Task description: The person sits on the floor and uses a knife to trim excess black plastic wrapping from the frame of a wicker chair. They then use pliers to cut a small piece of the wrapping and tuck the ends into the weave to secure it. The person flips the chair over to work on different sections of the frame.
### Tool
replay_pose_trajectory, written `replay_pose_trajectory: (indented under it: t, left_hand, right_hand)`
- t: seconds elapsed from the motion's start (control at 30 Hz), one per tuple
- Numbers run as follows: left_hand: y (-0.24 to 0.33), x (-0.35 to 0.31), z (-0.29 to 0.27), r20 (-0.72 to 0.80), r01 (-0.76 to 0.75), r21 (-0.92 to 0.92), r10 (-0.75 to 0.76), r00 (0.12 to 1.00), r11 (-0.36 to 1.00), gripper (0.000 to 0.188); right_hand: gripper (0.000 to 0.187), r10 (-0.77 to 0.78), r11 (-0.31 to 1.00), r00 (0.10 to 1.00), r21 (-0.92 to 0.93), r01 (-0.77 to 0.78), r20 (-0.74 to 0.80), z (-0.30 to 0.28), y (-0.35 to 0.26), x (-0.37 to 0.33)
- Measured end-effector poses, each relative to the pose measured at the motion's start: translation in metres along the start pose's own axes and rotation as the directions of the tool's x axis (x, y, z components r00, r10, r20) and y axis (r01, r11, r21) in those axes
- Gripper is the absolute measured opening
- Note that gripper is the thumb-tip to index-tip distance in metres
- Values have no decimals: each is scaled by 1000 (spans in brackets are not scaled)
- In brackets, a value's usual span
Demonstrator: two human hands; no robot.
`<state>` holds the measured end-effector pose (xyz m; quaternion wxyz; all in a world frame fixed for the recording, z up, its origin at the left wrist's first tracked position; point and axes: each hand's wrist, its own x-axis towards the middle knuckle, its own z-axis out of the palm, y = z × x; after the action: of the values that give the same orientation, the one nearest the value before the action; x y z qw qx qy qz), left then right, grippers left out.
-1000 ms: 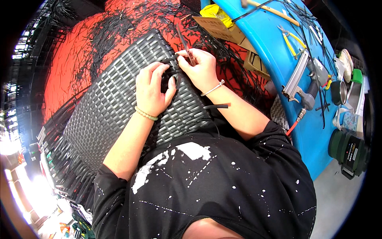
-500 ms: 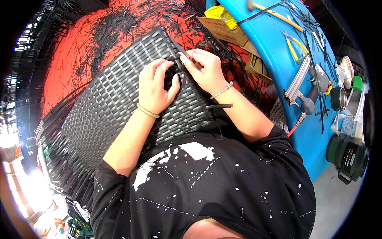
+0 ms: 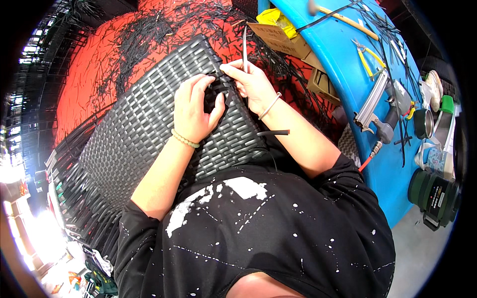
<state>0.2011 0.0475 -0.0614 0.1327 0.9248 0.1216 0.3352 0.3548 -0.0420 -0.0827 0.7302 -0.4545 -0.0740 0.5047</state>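
A black woven rattan panel [image 3: 149, 114] lies tilted across my lap, its strips shiny and tightly interlaced. My left hand [image 3: 195, 109] rests on it near the right edge, fingers bent and thumb apart, fingertips touching the weave. Beside that edge my right hand [image 3: 254, 84] is closed around a slim, pointed metal pick [image 3: 245, 47] whose slightly curved tip sticks up past the fingers. Its thumb and forefinger reach to the panel's border. A loose black strip end [image 3: 274, 132] juts out from the lower right edge. What lies under my left fingers is partly hidden.
On the right stands a blue table [image 3: 343, 74] with a hammer [image 3: 348, 22], yellow-handled pliers [image 3: 367, 57], an air stapler [image 3: 375, 107] and a dark green jug [image 3: 432, 198]. Cardboard boxes [image 3: 283, 39] sit beside it. Black strip scraps [image 3: 144, 44] litter the red floor covering.
My right hand has turned and shifted slightly down; the metal pick now points upward, off the panel's edge. My left hand stays almost where it was.
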Motion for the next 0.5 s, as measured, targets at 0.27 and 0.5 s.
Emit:
replay_pose_trajectory:
  t: [0.27, 0.5]
  left_hand:
    - [6, 26, -4, -39, 168, -190, -179, 983, 967, 23]
    - [-7, 47, -10, 200, 352, -166, -319, 927, 921, 20]
  right_hand:
    - [15, -44, 997, 999, 72, 42, 26, 1, 3, 2]
    - [14, -48, 993, 999, 105, 47, 10, 5, 2, -1]
